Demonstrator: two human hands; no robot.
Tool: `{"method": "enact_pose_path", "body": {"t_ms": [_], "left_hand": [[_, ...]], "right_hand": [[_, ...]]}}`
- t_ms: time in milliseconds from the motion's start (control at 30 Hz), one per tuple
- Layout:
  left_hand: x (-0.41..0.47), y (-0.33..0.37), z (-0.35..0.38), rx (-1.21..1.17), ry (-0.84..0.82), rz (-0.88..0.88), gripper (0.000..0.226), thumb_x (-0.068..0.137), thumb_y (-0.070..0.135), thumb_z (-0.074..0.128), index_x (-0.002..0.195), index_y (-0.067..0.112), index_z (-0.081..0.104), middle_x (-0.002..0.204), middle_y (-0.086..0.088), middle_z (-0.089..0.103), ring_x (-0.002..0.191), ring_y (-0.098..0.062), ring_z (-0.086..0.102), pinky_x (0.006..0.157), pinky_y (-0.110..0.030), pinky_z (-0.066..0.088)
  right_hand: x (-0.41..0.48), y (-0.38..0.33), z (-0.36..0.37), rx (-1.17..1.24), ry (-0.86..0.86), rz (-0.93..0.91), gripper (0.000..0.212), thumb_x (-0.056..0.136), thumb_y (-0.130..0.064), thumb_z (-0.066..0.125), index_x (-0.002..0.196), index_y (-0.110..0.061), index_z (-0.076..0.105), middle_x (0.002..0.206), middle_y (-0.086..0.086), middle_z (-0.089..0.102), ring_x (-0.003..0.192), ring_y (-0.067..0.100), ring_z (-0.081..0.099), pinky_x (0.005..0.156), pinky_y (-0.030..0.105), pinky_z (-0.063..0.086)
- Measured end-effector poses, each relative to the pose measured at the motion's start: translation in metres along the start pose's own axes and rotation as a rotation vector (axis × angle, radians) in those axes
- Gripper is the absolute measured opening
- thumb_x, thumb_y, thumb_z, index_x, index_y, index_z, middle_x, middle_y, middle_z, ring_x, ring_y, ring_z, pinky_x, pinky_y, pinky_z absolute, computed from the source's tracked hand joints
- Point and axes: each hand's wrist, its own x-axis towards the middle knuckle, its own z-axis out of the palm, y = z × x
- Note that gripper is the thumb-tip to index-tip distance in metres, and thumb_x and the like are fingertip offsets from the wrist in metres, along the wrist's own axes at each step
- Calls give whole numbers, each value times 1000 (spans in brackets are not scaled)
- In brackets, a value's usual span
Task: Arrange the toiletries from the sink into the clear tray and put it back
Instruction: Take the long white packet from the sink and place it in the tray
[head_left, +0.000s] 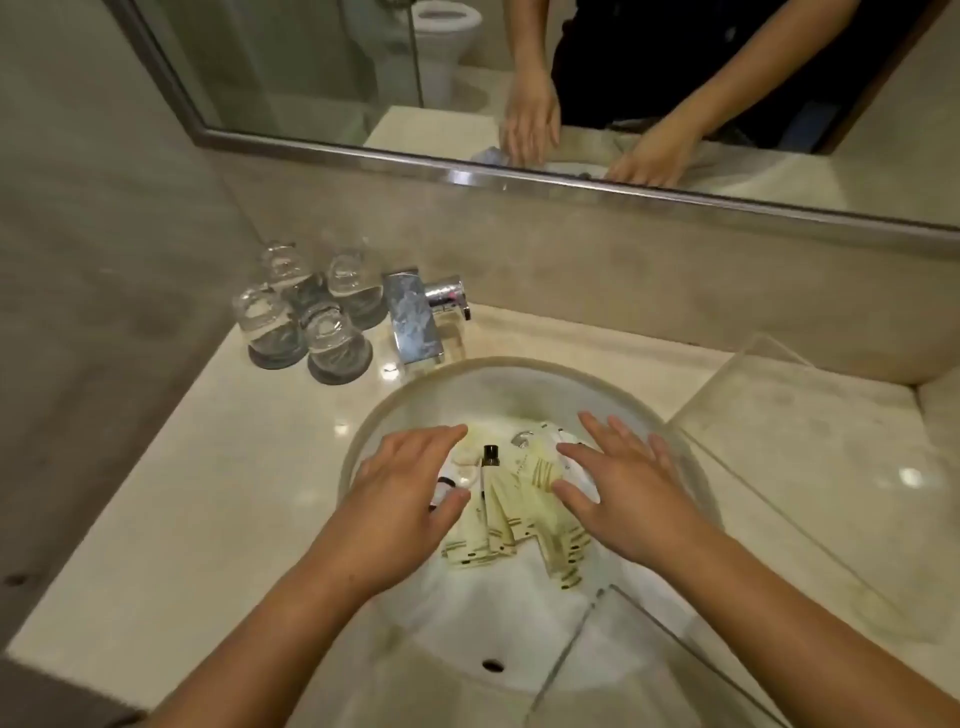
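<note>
Currently the toiletries sit in a loose pile at the bottom of the round white ceramic sink basin (519, 649): several flat cream paper sachets with dark stripe marks (511, 512), fanned and overlapping, plus a small tube with a black screw cap (489, 457) lying at the pile's left side. More white items are partly hidden under the left hand; can't tell what they are.

Left hand (410, 493) hovers over the left part of the pile, fingers loosely spread, nothing held. Right hand (623, 486) is over the right part, fingers wide, fingertips (563, 452) on or just above the sachets; contact unclear. No grasp either side.

Clear rectangular acrylic tray (810, 467) stands on the cream marble counter (218, 499) at the basin's right rim, its near corner overhanging the bowl. Looks empty.

Chrome faucet (415, 322) is at the basin's back-left rim; four upturned drinking glasses (311, 317) near the counter's back-left corner.

Step, as I read it: start of the gather, nothing transferred yet. Next move calls for closing both hands inward to bunch the sachets, or pinching them one at a time. They're thin, flat and likely slippery against the ceramic. Then lift across to the tray on the right.
</note>
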Motion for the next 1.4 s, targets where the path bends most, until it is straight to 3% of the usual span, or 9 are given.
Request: {"method": "enact_pose_path", "body": {"t_ms": [67, 167, 300, 533, 633, 900, 1033, 1200, 1400], "left_hand": [[18, -8, 17, -5, -39, 16, 61, 100, 50, 52, 156, 40, 27, 157, 17, 38, 146, -8, 25, 117, -33, 28], [51, -15, 47, 9, -100, 41, 60, 101, 48, 52, 156, 39, 29, 155, 14, 43, 145, -10, 27, 116, -33, 30], [94, -14, 91, 28, -158, 137, 57, 99, 45, 55, 152, 37, 36, 147, 10, 52, 138, -14, 37, 110, -35, 39], [143, 4, 146, 164, -279, 266, 56, 98, 41, 58, 151, 30, 41, 148, -1, 53, 138, -23, 39, 107, -41, 42], [142, 10, 155, 200, -287, 298, 55, 99, 41, 58, 150, 30, 42, 149, -2, 51, 141, -23, 37, 108, -41, 42], [123, 12, 157, 193, -242, 322, 52, 99, 42, 55, 148, 31, 44, 143, 0, 56, 140, -21, 37, 106, -43, 44], [115, 8, 161, 184, -258, 318, 49, 98, 45, 55, 145, 34, 48, 141, 1, 58, 136, -20, 43, 104, -42, 45], [119, 3, 161, 205, -268, 285, 50, 95, 51, 53, 144, 39, 47, 143, 0, 56, 131, -23, 50, 103, -44, 47], [125, -1, 153, 173, -270, 276, 51, 96, 51, 52, 145, 38, 47, 144, 2, 55, 135, -20, 45, 107, -45, 45]], "right_hand": [[18, 11, 12, -36, 5, 32, 54, 97, -62, 41, 147, -40, 45, 165, -6, 25, 152, 19, 21, 122, 51, 9], [46, 34, 30, -104, -23, 56, 46, 95, -56, 48, 134, -35, 59, 137, -4, 58, 124, 19, 55, 108, 43, 36], [70, 48, 56, -78, -98, 88, 35, 90, -50, 61, 111, -23, 69, 96, -4, 62, 95, 19, 64, 82, 35, 54], [81, 68, 83, -97, -158, 116, 41, 82, -51, 71, 109, -21, 71, 99, -3, 72, 87, 17, 65, 80, 36, 57], [75, 72, 88, -137, -156, 126, 46, 80, -52, 74, 118, -26, 68, 106, -4, 71, 88, 15, 63, 82, 34, 56], [54, 55, 95, -298, -233, 158, 59, 79, -56, 75, 126, -23, 65, 115, 2, 69, 104, 23, 65, 86, 34, 54], [51, 51, 105, -307, -258, 224, 54, 79, -43, 80, 121, -14, 66, 111, 8, 68, 94, 25, 66, 81, 32, 54], [50, 55, 107, -266, -273, 242, 58, 66, -49, 86, 112, -19, 68, 103, 3, 67, 88, 23, 67, 75, 33, 55], [58, 56, 111, -280, -349, 231, 69, 72, -40, 88, 127, -16, 55, 115, 5, 67, 101, 25, 66, 83, 35, 54]]}}
